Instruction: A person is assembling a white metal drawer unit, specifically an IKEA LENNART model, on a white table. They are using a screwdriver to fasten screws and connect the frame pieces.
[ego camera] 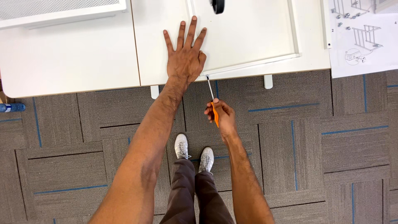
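Note:
My left hand (185, 54) lies flat, fingers spread, on a white furniture panel (248, 37) that rests on the carpet. My right hand (221, 116) grips a screwdriver with an orange handle (214, 115). Its metal shaft points up and away from me, and its tip meets the near edge of the panel just right of my left wrist. My two white shoes (193, 151) stand on the carpet below the hands.
A second white panel (66, 58) lies to the left, with a mesh-faced white piece (58, 10) behind it. An assembly instruction sheet (365, 37) with small metal fittings lies at the right. A blue bottle (11, 107) sits at the far left. A black object (217, 5) rests on the panel's far side.

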